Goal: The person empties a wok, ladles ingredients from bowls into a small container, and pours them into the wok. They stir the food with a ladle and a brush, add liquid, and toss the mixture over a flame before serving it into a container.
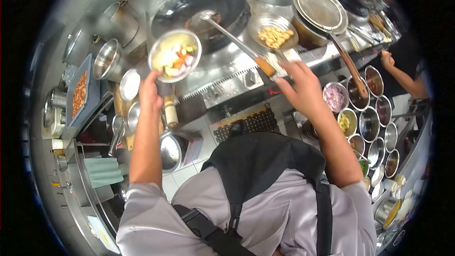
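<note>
My left hand (150, 92) grips the rim of a metal bowl (175, 57) with chopped yellow, orange and pale pieces in it, held over the near left edge of a large black wok (201, 12). A ladle (237, 42) rests in the wok, its wooden handle end pointing toward my right hand. My right hand (301, 83) is beside that handle end, fingers apart, near the handle of a perforated strainer (272, 33) holding golden fried pieces. Whether its fingertips touch either handle is hard to tell.
A round mesh strainer (321, 9) lies over a pot, its wooden handle (350, 66) jutting toward the ingredient bowls (369, 123) at right. A co-worker's arm (403, 73) is at far right. A blue-grey tray (85, 90) and pots (121, 23) stand at left.
</note>
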`<state>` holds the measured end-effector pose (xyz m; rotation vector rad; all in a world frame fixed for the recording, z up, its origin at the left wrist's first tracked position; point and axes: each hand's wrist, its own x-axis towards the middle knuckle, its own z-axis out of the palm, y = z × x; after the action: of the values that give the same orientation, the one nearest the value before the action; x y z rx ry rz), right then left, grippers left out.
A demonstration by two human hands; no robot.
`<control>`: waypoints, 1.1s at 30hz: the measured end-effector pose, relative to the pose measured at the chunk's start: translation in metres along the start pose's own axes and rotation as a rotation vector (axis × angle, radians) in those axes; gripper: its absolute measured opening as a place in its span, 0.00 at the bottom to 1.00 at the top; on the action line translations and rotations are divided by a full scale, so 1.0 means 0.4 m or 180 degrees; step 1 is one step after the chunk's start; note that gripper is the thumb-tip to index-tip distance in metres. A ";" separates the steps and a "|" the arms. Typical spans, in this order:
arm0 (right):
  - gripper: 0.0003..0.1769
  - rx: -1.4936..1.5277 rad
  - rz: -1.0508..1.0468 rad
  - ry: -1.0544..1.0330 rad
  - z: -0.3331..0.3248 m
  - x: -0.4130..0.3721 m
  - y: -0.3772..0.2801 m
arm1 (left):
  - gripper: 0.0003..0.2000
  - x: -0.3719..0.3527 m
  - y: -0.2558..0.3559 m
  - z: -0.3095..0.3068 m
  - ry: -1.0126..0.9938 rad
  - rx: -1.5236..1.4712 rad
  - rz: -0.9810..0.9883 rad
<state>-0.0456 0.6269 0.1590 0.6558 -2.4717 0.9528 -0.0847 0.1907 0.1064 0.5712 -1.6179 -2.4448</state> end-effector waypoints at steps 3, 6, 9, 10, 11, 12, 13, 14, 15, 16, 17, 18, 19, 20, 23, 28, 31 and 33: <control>0.26 -0.1186 -0.0274 -0.0482 0.199 0.200 0.018 | 0.31 0.191 0.125 0.035 0.0456 0.1320 0.1611; 0.27 0.0227 0.1230 -0.1655 0.310 0.266 0.122 | 0.37 0.352 0.187 0.098 0.0858 0.3579 0.3138; 0.30 0.0601 0.1958 -0.1466 0.266 0.229 0.061 | 0.42 0.474 0.173 0.155 0.0578 0.4433 0.3663; 0.30 0.0585 0.1999 -0.1461 0.250 0.210 0.038 | 0.42 0.499 0.165 0.173 0.0283 0.4717 0.3727; 0.32 0.0831 0.2167 -0.1221 0.229 0.190 0.014 | 0.43 0.525 0.161 0.189 -0.0032 0.4987 0.3793; 0.33 0.1068 0.2325 -0.0964 0.207 0.181 -0.004 | 0.44 0.553 0.165 0.202 0.0017 0.4984 0.3929; 0.33 0.1034 0.2362 -0.0933 0.182 0.181 -0.015 | 0.44 0.574 0.182 0.222 -0.0032 0.4942 0.3940; 0.33 0.0870 0.2395 -0.1015 0.159 0.183 -0.025 | 0.44 0.595 0.206 0.240 0.0249 0.4802 0.3934; 0.33 0.0716 0.2428 -0.1107 0.139 0.189 -0.039 | 0.43 0.607 0.220 0.255 0.0529 0.4671 0.3912; 0.31 0.0701 0.2490 -0.1121 0.125 0.209 -0.059 | 0.41 0.611 0.223 0.270 0.0656 0.4361 0.4142; 0.31 0.0695 0.2510 -0.1088 0.130 0.221 -0.063 | 0.41 0.624 0.208 0.278 0.0623 0.4342 0.4163; 0.31 0.0627 0.2334 -0.1048 0.133 0.232 -0.065 | 0.37 0.629 0.184 0.287 -0.0155 0.4767 0.4582; 0.31 0.0559 0.2160 -0.1025 0.135 0.235 -0.068 | 0.33 0.634 0.166 0.290 -0.0976 0.5158 0.4955; 0.31 0.0333 0.2056 -0.1050 0.139 0.235 -0.064 | 0.33 0.649 0.168 0.288 -0.0931 0.5072 0.5006; 0.31 0.0309 0.2195 -0.1152 0.149 0.212 -0.059 | 0.33 0.636 0.198 0.293 -0.0566 0.4336 0.4668; 0.32 -0.0178 0.1870 -0.1167 0.210 0.205 -0.017 | 0.39 0.582 0.213 0.305 -0.0618 0.3755 0.4104; 0.34 -0.0221 0.2095 -0.1395 0.236 0.202 0.005 | 0.32 0.573 0.211 0.322 0.0089 0.2299 0.3917; 0.31 0.0379 0.1756 -0.1135 0.267 0.144 0.075 | 0.24 0.524 0.181 0.359 0.0319 0.0338 0.2053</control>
<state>-0.1306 0.5556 0.1009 0.1776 -3.0129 1.2778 -0.3391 0.2140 0.1739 0.1388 -1.5814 -1.8405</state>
